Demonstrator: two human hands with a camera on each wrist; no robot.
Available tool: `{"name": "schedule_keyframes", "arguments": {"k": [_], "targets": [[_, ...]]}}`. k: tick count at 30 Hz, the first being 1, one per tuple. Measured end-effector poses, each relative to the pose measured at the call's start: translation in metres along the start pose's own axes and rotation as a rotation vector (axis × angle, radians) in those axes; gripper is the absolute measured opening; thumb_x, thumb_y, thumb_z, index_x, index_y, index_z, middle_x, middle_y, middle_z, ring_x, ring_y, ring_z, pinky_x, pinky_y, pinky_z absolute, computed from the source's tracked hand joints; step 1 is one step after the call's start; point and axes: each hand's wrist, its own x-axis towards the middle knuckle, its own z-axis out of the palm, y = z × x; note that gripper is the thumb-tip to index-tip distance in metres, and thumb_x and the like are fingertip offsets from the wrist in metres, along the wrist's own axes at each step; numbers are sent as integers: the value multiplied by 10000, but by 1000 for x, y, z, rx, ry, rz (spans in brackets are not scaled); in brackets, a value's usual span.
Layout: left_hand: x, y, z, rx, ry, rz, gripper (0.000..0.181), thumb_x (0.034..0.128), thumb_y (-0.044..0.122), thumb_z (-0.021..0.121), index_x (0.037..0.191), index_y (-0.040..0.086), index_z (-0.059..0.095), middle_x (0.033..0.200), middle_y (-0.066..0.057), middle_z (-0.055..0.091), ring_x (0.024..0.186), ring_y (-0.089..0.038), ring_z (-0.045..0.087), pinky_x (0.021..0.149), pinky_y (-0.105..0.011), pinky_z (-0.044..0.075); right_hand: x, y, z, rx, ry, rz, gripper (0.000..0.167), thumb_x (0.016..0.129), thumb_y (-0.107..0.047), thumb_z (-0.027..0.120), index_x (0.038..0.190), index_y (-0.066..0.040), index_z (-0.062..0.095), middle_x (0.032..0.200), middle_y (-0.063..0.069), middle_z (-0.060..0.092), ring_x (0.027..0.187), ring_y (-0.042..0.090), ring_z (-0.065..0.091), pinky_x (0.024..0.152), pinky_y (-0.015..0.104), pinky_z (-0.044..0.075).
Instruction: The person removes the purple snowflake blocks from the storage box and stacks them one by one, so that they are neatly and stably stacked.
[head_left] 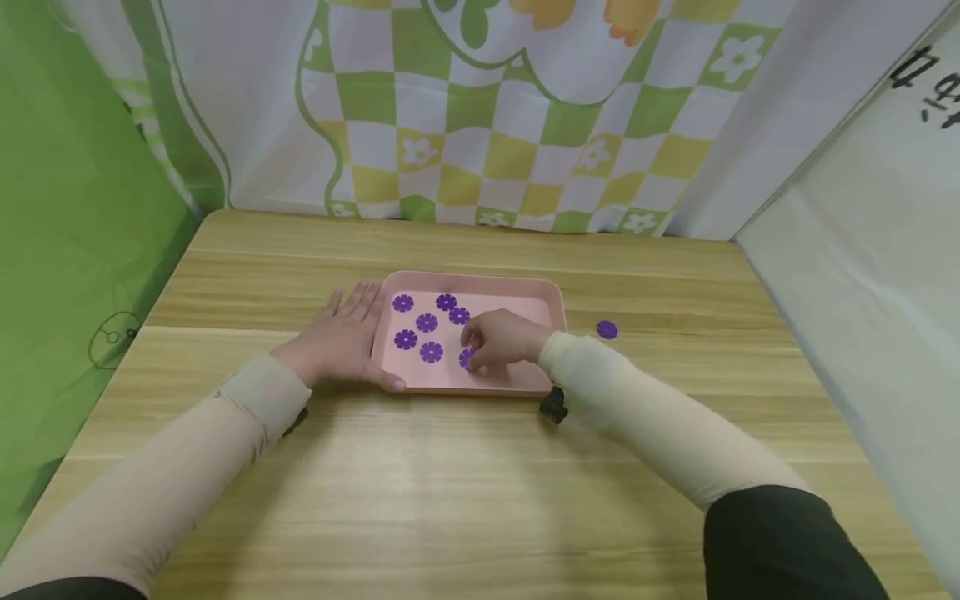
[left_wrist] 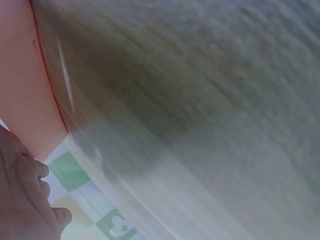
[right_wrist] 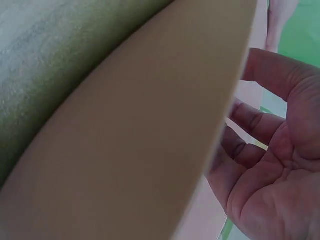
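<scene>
A pink rectangular tray (head_left: pixel 480 390) lies on the wooden table, with several purple notched flower-shaped discs (head_left: pixel 431 352) spread flat over its left and middle part. My left hand (head_left: pixel 341 337) rests against the tray's left side, fingers spread and straight, thumb at the front left corner. In the left wrist view, that hand's fingers (left_wrist: pixel 42 182) show beside the tray's outer wall. My right hand (head_left: pixel 502 337) reaches over the tray, its bent fingers and thumb on a partly covered purple disc (head_left: pixel 466 359). In the right wrist view, the tray wall (right_wrist: pixel 130 130) hides the right fingertips.
One more purple disc (head_left: pixel 607 329) lies on the table (head_left: pixel 480 500), to the right of the tray. Behind the table hangs a checkered curtain (head_left: pixel 510 150). A green cloth (head_left: pixel 82 208) bounds the left side and a white sheet (head_left: pixel 870 225) the right.
</scene>
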Motion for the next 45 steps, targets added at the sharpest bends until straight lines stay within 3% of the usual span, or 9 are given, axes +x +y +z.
{"name": "schedule_keyframes", "arguments": {"k": [8, 15, 21, 45], "targets": [[-2, 2, -3, -19, 5, 1, 1545, 655, 905, 681, 1606, -79, -37, 1684, -252, -98, 1550, -402, -125, 1219, -564, -120, -2, -9, 4, -59, 15, 15, 357, 852, -122, 828, 1185, -81, 705, 1058, 18, 679, 1004, 185, 627, 981, 346, 515], [-1, 2, -1, -7, 8, 1, 1534, 667, 890, 690, 1606, -81, -37, 1687, -255, -90, 1552, -414, -111, 1223, -577, -101, -1, -10, 6, -89, 26, 11, 167, 860, -79, 794, 989, -117, 695, 926, 7, 664, 888, 187, 606, 867, 331, 528], [0, 1, 1, -5, 6, 3, 1523, 679, 876, 697, 1602, -91, -33, 1685, -263, -84, 1549, -425, -111, 1221, -589, -94, 1, -10, 9, -125, 36, -5, 132, 863, -49, 772, 928, -111, 675, 890, 13, 656, 849, 185, 591, 804, 308, 525], [0, 0, 0, -7, 5, 8, 1519, 684, 849, 724, 1597, -102, -31, 1679, -286, -66, 1544, -435, -113, 1219, -593, -88, -6, -5, 3, -68, 42, -7, 125, 918, -115, 771, 894, -123, 648, 896, 5, 672, 842, 171, 599, 812, 307, 513]]}}
